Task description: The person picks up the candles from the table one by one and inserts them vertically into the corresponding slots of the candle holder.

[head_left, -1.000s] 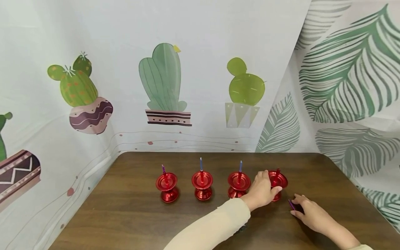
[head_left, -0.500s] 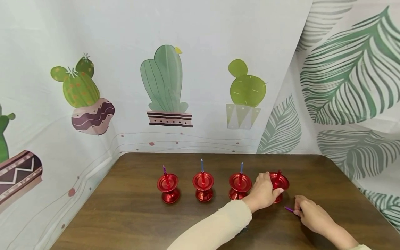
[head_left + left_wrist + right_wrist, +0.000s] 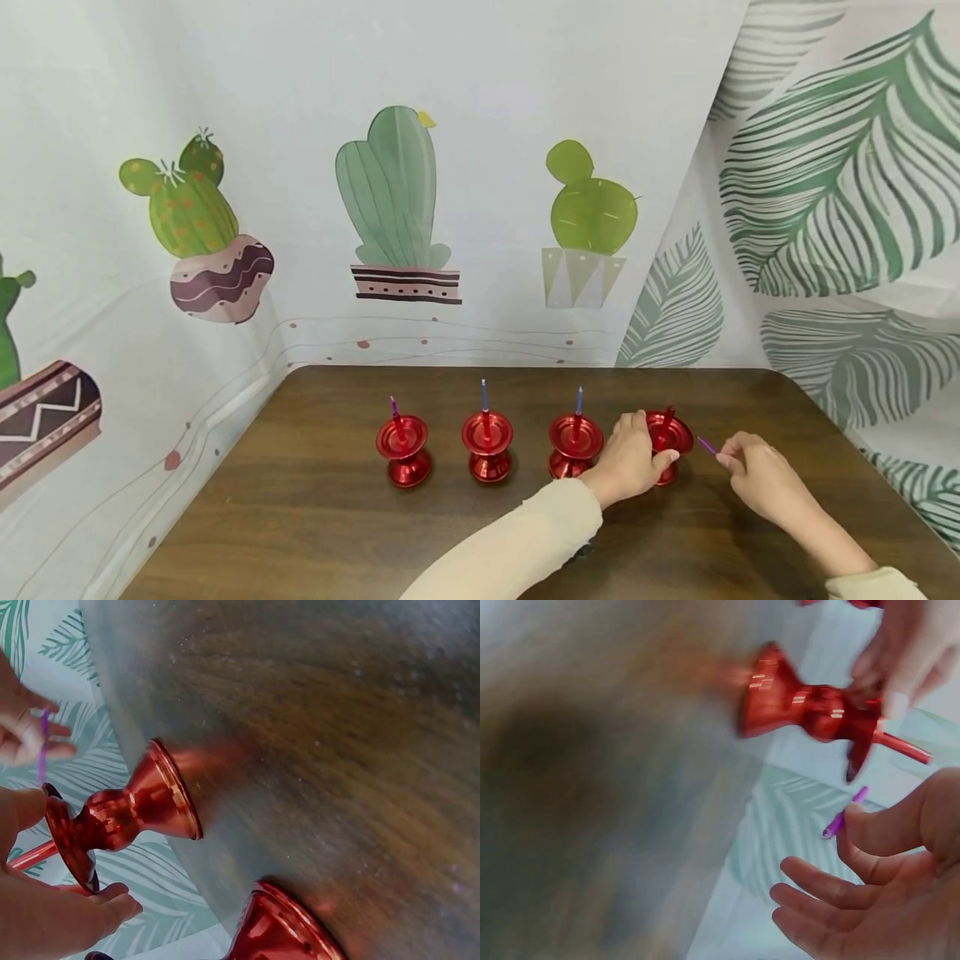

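My left hand (image 3: pixel 628 458) holds the rim of the rightmost red metal candle holder (image 3: pixel 672 435), thumb on the near side. The holder stands upright on the table, and its central red tube (image 3: pixel 904 747) has no candle showing at its top. Between thumb and index finger, my right hand (image 3: pixel 767 477) pinches a thin purple candle (image 3: pixel 707 446), raised just right of that holder and apart from it. In the right wrist view the candle (image 3: pixel 846 813) slants past the thumb tip, while the other fingers are loosely spread. Part of the holder is hidden behind my left hand.
Three matching holders stand in a row to the left: one (image 3: pixel 409 471) with a purple candle (image 3: pixel 394 407), two (image 3: pixel 489 467) (image 3: pixel 564 463) with blue candles. A small dark object (image 3: pixel 586 549) peeks out beside my left sleeve (image 3: pixel 517 542). Behind the brown table (image 3: pixel 300 517) hangs a printed cloth.
My right hand has picked the purple candle up from the tabletop and lifted it toward the rightmost holder's rim. My left hand has stayed on that holder.
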Motion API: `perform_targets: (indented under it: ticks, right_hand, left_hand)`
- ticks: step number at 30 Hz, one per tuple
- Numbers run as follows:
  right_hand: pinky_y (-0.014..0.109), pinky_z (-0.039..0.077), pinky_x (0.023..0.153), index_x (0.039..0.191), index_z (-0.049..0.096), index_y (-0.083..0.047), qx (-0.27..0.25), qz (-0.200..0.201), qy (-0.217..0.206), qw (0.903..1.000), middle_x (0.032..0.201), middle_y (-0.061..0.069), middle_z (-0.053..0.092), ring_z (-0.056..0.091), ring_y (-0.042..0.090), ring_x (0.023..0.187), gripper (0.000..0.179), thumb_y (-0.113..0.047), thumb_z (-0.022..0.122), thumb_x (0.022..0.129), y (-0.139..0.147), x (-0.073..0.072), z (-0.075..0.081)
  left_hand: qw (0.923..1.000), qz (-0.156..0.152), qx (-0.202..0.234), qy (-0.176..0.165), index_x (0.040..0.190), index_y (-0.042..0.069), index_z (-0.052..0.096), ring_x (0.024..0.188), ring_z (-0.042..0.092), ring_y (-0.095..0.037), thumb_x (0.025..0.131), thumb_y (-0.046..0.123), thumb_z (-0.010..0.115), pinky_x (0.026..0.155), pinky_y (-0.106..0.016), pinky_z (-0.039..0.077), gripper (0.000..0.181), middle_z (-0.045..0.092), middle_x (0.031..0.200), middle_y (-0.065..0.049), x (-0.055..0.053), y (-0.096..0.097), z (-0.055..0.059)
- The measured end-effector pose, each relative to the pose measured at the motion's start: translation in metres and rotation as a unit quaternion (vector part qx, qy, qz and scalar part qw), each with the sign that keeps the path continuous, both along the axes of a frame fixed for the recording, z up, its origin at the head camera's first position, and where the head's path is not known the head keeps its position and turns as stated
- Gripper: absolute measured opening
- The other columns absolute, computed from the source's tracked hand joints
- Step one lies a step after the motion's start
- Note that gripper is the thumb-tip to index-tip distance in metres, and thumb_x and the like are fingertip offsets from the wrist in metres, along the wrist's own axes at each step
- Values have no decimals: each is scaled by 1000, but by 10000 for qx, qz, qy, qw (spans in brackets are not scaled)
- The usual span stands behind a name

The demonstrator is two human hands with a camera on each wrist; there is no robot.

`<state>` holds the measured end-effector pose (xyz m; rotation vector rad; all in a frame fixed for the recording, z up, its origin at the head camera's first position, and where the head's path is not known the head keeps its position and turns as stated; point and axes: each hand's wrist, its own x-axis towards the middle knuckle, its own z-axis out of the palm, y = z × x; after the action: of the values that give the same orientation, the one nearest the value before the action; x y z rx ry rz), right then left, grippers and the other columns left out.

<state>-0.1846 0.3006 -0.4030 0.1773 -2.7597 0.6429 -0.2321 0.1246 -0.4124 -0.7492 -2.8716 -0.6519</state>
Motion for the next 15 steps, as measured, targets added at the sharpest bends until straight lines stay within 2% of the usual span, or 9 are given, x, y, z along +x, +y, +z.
perform_targets:
  ticks: [6,8,9,12,14,15]
  right_hand:
    - [52,40,65,81,54,1,-613,10,720,9955,92,25,57,52,43,86,5,-2,57,83,-11,-9,18]
    - [48,42,69,81,55,1,-827,78,884,9926,96,25,58,52,42,89,5,-3,57,84,-15,-13,23]
    - [42,44,71,82,55,1,-954,104,902,9913,97,25,58,53,39,90,7,-5,57,84,-16,-14,24]
    - [19,45,71,86,57,-1,-1513,204,747,9855,104,21,59,56,18,90,14,-15,56,87,-21,-19,27]
    - [7,39,67,90,57,-2,-2007,241,540,9779,105,9,60,53,3,88,21,-23,55,88,-24,-22,28]
    - [6,39,67,92,57,-3,-2276,294,450,9723,105,2,60,51,-2,87,22,-25,55,88,-26,-23,28]
  left_hand:
    - [10000,31,92,-5,127,3,38,108,45,-12,81,46,57,89,-19,40,66,47,119,-3,-1,0,-1]
    - [10000,39,77,10,127,3,39,108,45,-12,81,46,57,89,-19,40,65,47,118,-3,-1,0,-1]
    - [10000,42,71,3,127,3,39,107,45,-12,81,46,57,89,-19,40,65,47,118,-3,-1,0,-1]
    - [10000,10,62,-5,127,3,39,107,45,-12,81,46,57,89,-20,40,65,47,118,-3,-1,0,-1]
    - [10000,-11,58,-14,127,2,39,107,45,-12,81,46,57,89,-20,40,65,47,118,-3,-1,0,-1]
    - [10000,-16,68,-22,127,2,39,106,45,-12,81,46,57,89,-20,40,65,47,118,-3,-1,0,-1]
